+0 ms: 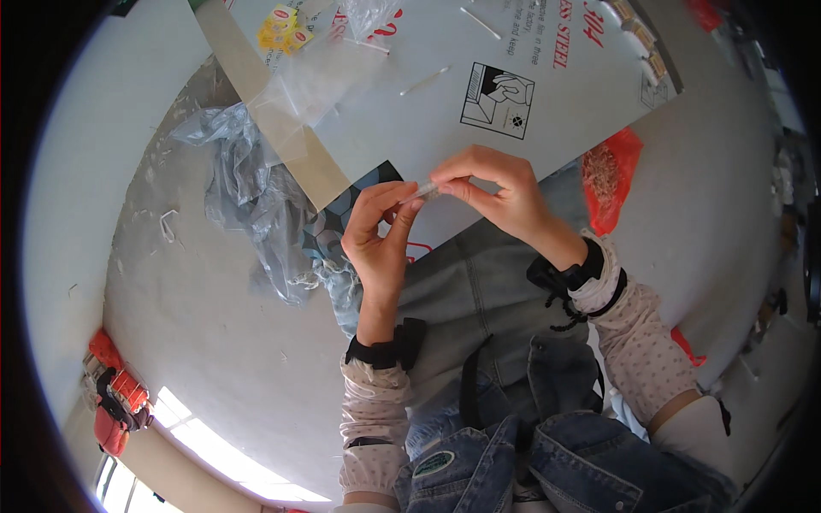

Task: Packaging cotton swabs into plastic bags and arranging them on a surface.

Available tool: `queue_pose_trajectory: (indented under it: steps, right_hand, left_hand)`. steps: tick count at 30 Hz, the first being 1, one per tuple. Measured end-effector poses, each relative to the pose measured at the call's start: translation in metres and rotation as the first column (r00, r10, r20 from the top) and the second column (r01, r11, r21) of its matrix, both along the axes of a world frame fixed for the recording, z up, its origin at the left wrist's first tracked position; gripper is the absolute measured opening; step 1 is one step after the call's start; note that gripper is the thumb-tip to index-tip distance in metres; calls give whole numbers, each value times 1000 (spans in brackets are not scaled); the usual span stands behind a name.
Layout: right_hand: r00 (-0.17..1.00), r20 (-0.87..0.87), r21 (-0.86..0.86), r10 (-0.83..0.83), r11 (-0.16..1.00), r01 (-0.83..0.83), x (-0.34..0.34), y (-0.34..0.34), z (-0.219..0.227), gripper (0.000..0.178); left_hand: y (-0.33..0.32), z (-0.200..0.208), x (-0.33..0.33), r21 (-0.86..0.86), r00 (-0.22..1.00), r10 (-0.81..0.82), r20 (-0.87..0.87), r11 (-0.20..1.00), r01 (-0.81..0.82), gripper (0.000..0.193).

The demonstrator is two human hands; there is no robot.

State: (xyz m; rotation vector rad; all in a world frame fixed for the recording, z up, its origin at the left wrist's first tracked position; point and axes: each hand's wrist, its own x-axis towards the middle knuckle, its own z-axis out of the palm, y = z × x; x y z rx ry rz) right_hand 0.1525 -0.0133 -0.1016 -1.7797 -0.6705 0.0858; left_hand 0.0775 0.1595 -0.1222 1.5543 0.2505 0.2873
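Note:
My left hand (pixel 380 235) and my right hand (pixel 500 192) meet over the near edge of the board-topped table (pixel 402 128). Between their pinched thumbs and fingers is a small, narrow, translucent whitish piece (pixel 425 190). The left hand grips one end and the right fingertips close on the other. Its exact kind is too small to make out. Beyond the hands lie thin white cotton swabs, one nearer (pixel 425 80) and one farther (pixel 481 23). A clear plastic bag (pixel 304 90) spreads over the table's left side.
Yellow printed packets (pixel 282 30) lie at the far left of the table, and a row of small packs (pixel 637 38) at the far right. Crumpled plastic (pixel 248 188) hangs left of the table. A red bag of brownish strands (pixel 609 179) is at the right.

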Motion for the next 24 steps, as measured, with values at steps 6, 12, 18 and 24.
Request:
queue_pose_trajectory:
  steps: [6, 12, 18, 24]
  right_hand:
    - [1000, 3, 71, 8, 997, -8, 3, 4, -4, 11]
    - [999, -1, 36, 42, 998, -42, 1, 0, -5, 9]
    - [999, -19, 42, 37, 998, -36, -3, -2, -6, 7]
    - [985, -160, 55, 63, 997, -54, -9, -2, -6, 14]
  left_hand:
    - [2, 3, 2, 48, 999, -34, -6, 998, 34, 17]
    - [0, 0, -3, 37, 1000, -20, -17, 999, 21, 15]
    - [-1, 0, -5, 48, 999, -39, -27, 998, 41, 15]
    - [-1, 0, -7, -21, 999, -38, -36, 999, 38, 17]
